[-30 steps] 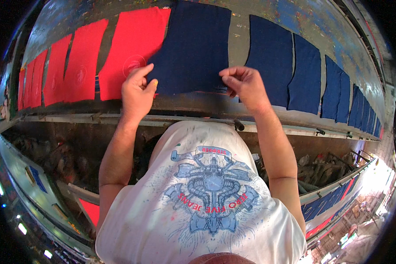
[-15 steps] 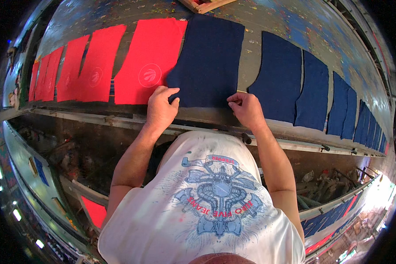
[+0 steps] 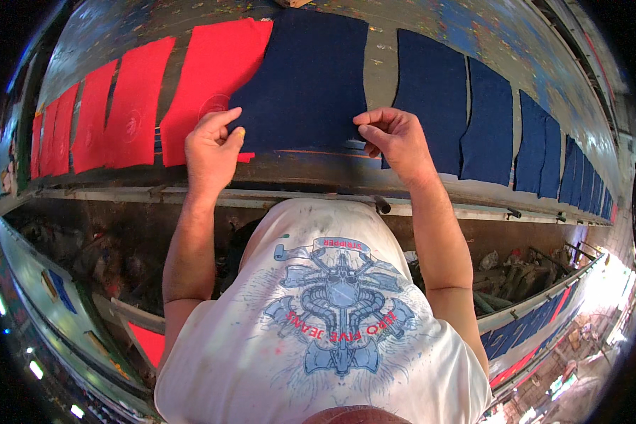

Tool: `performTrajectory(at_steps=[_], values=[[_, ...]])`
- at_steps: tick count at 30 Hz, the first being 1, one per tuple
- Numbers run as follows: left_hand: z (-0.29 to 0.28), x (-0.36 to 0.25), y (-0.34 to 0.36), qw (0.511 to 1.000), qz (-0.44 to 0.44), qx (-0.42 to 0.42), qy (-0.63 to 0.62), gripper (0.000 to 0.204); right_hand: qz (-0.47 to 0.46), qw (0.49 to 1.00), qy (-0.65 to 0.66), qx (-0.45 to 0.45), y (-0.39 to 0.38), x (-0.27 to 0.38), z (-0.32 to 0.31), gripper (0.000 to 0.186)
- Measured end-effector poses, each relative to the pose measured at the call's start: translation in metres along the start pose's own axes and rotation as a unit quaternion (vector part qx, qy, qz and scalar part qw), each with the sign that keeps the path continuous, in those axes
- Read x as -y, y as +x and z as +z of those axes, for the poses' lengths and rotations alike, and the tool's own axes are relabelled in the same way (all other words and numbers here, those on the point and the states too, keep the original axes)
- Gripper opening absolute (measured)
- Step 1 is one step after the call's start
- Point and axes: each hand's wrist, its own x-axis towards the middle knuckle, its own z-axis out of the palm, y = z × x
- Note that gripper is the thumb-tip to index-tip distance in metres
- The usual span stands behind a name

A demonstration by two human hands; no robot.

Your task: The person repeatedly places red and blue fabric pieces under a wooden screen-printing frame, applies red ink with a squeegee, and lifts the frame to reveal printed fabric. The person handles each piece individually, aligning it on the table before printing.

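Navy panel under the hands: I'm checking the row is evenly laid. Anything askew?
Yes. The navy panel overlaps the red panel beside it, covering its lower right corner, while the other pieces lie apart with gaps. Left hand and right hand rest on its near edge.

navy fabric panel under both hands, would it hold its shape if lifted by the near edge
Probably not: the navy fabric panel lies thin and flat on the paint-speckled table, so it looks floppy and light. The left hand and right hand grip separate corners, likely limiting sag.
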Motion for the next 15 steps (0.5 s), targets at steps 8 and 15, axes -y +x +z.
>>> performTrajectory(at_steps=[8,15], values=[[0.001,-0.001,-0.013,0.993,0.035,0.001,0.110,0.043,0.005,0.955,-0.296,-0.019,0.007,-0.033,0.012,0.015],[0.009,0.021,-0.026,0.986,0.041,-0.001,0.164,0.043,0.017,0.927,-0.374,-0.021,0.000,-0.046,0.018,0.017]])
